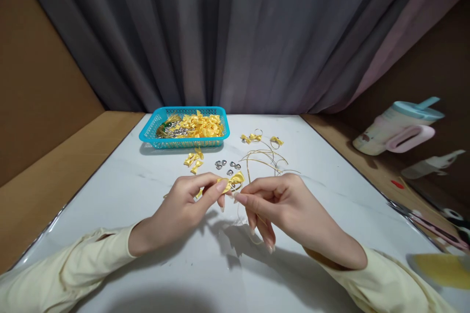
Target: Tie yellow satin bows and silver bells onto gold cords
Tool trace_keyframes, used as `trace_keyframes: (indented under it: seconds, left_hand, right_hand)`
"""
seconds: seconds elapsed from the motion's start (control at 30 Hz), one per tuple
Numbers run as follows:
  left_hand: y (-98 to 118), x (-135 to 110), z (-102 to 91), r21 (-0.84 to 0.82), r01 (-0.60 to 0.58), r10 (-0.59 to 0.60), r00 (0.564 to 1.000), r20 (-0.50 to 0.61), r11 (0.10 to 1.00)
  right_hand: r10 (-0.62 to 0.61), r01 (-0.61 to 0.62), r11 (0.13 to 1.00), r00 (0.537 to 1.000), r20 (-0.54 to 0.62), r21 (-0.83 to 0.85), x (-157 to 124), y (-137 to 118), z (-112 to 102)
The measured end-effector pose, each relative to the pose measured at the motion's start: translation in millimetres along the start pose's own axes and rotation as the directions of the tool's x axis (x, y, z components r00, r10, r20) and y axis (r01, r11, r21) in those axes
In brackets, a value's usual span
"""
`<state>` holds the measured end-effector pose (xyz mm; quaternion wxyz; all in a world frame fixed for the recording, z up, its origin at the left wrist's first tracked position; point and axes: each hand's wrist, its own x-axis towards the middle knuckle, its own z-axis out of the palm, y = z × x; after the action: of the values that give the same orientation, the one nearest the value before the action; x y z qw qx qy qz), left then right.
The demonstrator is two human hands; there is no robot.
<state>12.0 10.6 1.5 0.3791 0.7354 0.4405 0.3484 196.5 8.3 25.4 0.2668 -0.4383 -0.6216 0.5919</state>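
My left hand (pixel 194 200) pinches a yellow ribbon bow (pixel 236 179) between thumb and forefinger, above the white table. My right hand (pixel 275 200) is closed in a pinch beside the bow, on a thin gold cord (pixel 253 240) that loops down below the fingers. Where the cord meets the bow, the fingertips partly cover it. Just beyond the hands lie several small silver teardrop beads (pixel 230 172). Loose yellow bows (pixel 193 158) lie left of the beads. Several gold cords (pixel 270 156) lie curled beyond my right hand, and finished-looking corded bows (pixel 251 138) rest farther back.
A blue plastic basket (pixel 147 133) holds yellow bows, silver beads and gold cords at the table's back left. On the right stand a tumbler with a pink handle (pixel 398 129) and a white squeeze bottle (pixel 422 168). Pink-handled scissors (pixel 433 227) lie along the right edge. A grey curtain (pixel 235 34) hangs behind.
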Motion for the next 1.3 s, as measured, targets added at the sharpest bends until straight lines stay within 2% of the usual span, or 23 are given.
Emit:
trace_keyframes:
  seconds: [0.2,0.37,0.5,0.7,0.87,1.03,1.17,1.3]
  left_hand:
    - [-6.1,-2.9,3.7,0.1,-0.109,0.113,0.993,-0.041,0.989]
    - [-1.8,-0.9,2.6,0.029,-0.044,0.046,0.998,-0.051,0.999]
    - [4.6,1.2,-1.1,-0.047,-0.026,0.024,0.999,-0.033,0.999]
    - [0.7,-1.4,-2.9,-0.248,0.039,-0.036,0.999,0.015,0.968]
    - [-4.4,-4.7,3.6,-0.451,0.139,-0.136,0.99,0.039,0.882]
    - [0.7,-2.0,9.9,-0.588,0.208,-0.21,0.975,0.066,0.782]
    - [5.0,0.6,13.3,-0.64,0.216,-0.221,0.973,0.074,0.738]
    - [5.8,1.1,15.1,-0.63,0.235,-0.238,0.968,0.081,0.74]
  right_hand:
    - [-0.004,0.004,1.0,1.0,0.003,-0.004,1.7,2.3,0.7]
    - [-0.168,0.162,0.983,0.983,-0.075,-0.085,2.9,9.5,7.0]
    - [-0.345,0.316,0.922,0.933,-0.105,-0.225,3.7,16.9,8.7]
    - [-0.564,0.488,0.783,0.819,-0.109,-0.385,0.8,22.9,12.6]
    - [-0.62,0.491,0.724,0.771,-0.144,-0.485,-1.1,26.5,20.5]
    - [-0.678,0.492,0.661,0.715,-0.17,-0.567,1.3,34.2,26.4]
    - [-0.705,0.48,0.619,0.688,-0.171,-0.622,3.4,40.3,29.1]
    - [-0.736,0.438,0.56,0.653,-0.178,-0.703,6.0,46.0,29.5]
